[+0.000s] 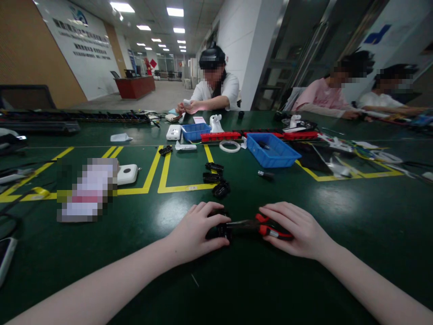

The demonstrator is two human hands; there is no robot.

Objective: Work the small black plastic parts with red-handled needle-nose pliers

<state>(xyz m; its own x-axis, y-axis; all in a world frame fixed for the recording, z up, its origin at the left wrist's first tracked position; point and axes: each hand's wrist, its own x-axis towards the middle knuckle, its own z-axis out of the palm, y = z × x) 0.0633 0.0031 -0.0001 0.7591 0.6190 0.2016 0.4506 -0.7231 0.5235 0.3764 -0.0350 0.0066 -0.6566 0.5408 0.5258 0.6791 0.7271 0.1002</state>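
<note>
My right hand [297, 229] is closed around the red and black handles of a pair of pliers [275, 232]. The pliers' dark jaws point left and reach a small black part [223, 231]. My left hand [203, 228] grips that black part, fingers over its top and thumb along its near side. Much of the part is hidden under the fingers, so its kind does not show. Just beyond my left hand lie several similar black parts [221, 188] in a loose row. A short black tool with a metal tip [265, 175] rests farther right.
A blue tray [287, 158] stands beyond the pliers, with another blue tray [195, 132] behind it. Red strips [221, 136] and a tape roll [230, 146] lie nearby. A white device [127, 175] is at left. Co-workers sit across the green table [152, 280].
</note>
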